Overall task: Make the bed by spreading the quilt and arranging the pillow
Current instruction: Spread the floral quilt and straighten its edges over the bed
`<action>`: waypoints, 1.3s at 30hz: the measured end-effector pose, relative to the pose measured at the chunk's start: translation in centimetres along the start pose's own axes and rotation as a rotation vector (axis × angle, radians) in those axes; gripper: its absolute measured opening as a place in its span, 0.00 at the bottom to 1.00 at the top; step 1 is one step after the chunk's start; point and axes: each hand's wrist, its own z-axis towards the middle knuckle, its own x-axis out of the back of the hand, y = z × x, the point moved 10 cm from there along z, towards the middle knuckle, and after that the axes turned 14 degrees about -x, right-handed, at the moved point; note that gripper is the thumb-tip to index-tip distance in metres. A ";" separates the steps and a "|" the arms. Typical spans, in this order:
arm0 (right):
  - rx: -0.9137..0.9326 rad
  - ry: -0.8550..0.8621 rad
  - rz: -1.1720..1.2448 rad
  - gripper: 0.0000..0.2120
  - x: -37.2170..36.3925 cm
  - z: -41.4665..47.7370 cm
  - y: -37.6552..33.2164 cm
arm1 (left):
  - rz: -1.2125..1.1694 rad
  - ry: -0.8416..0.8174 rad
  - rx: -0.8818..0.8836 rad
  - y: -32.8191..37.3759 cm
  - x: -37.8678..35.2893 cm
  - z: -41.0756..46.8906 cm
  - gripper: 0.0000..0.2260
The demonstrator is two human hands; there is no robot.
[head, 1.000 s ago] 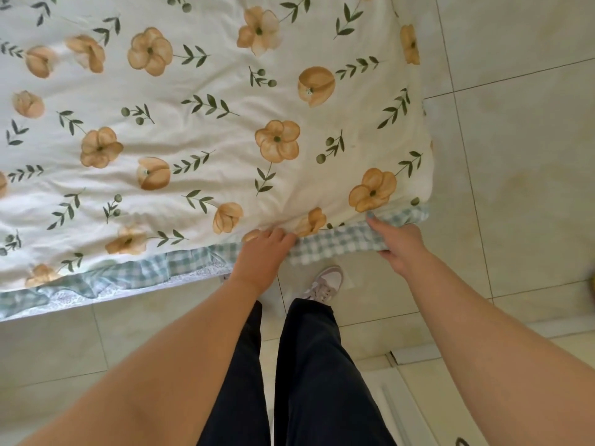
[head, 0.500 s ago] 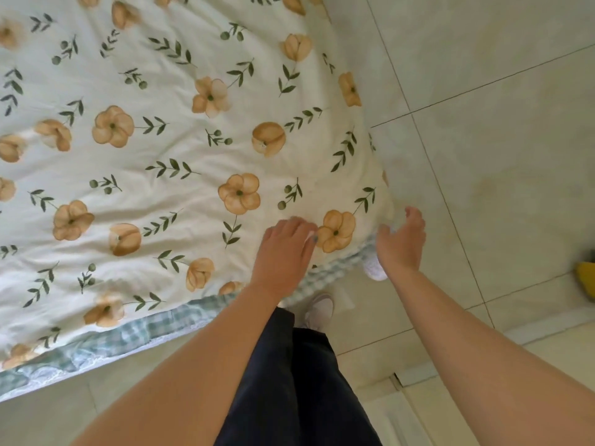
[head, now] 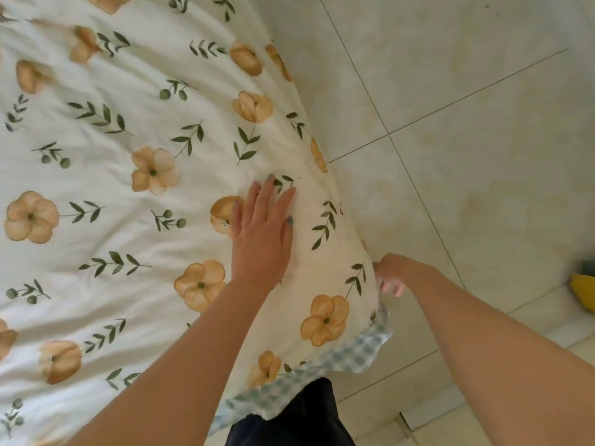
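Checked lining (head: 354, 352) shows at near-right corner of quilt (head: 135, 239), flipped up. Right hand (head: 391, 274) curls fingers round quilt's right edge, probably to tug it square. Left hand (head: 262, 233) lies flat, fingers straight, pressing quilt top just inside that edge to pin and smooth. Pillow not in view.

One quilt (head: 135, 194) (apparently), two hands (head: 260, 233) (head: 391, 272).

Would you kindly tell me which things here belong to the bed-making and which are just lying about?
Job: floral quilt, checked edging, left hand flat on quilt, right hand at its edge.
Lying about: yellow object on the tiled floor.
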 end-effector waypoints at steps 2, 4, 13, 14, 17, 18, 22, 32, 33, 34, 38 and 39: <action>-0.059 0.205 -0.135 0.18 4.7 0.3 0.1 | 0.039 -0.043 -0.021 -0.5 -0.3 1.3 0.21; 0.066 0.331 0.142 0.22 9.5 -1.9 -3.4 | 0.059 -0.060 -0.003 -1.0 -0.4 2.5 0.24; 0.850 0.512 0.609 0.24 14.7 -12.0 -20.0 | -0.074 0.168 0.214 -4.8 1.5 4.8 0.26; 0.714 0.244 0.635 0.25 11.5 -8.1 -19.9 | -0.037 0.159 0.220 -4.9 0.9 4.9 0.26; 0.252 -0.176 0.407 0.27 4.3 -0.3 -16.1 | 0.050 0.141 0.278 -4.9 0.0 5.0 0.26; 0.221 -0.158 0.290 0.27 4.3 0.4 -15.6 | 0.065 0.141 0.296 -4.9 -0.1 5.1 0.26; 0.275 -0.020 0.242 0.21 10.5 -1.3 -17.2 | 0.098 0.160 0.437 -4.6 -0.7 5.5 0.26; 0.411 -0.491 0.488 0.26 18.4 -6.1 -21.2 | -0.087 0.305 0.733 -3.2 -0.2 6.5 0.26; 0.430 -0.460 0.356 0.23 18.5 -6.7 -20.8 | -0.094 0.289 0.750 -3.1 -0.2 6.6 0.27; 0.449 -0.419 0.228 0.22 18.6 -7.0 -20.4 | -0.095 0.271 0.761 -2.9 -0.3 6.6 0.27; 0.615 -0.152 0.016 0.21 21.4 -9.3 -21.2 | -0.140 0.220 0.790 -2.1 0.5 7.0 0.28; 0.659 -0.106 0.002 0.22 22.2 -10.2 -21.7 | -0.204 0.244 0.798 -2.1 1.0 7.0 0.27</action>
